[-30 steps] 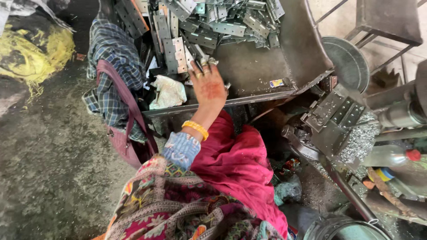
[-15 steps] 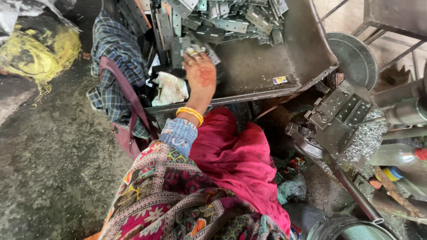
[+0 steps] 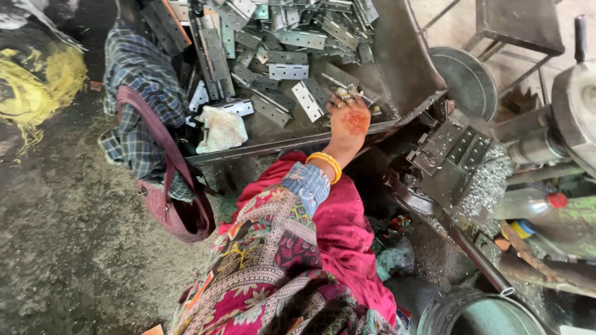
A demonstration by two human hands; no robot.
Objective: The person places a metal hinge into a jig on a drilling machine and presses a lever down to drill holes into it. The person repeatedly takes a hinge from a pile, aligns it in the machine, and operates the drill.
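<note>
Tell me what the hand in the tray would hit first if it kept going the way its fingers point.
Probably the metal hinge plates: the left hand points up and slightly left into the tray, fingertips already at a loose hinge plate, with the hinge pile beyond. Depth is hard to judge.

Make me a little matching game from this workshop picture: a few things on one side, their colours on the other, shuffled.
Things:
1. bangles on the wrist of the left hand
2. hinge plates heaped in the metal tray
3. crumpled cloth at the tray's edge
4. bag hanging beside the tray

Colours:
A. silvery grey
B. maroon
C. yellow-orange
D. whitish

Pairs: 1-C, 2-A, 3-D, 4-B
</note>
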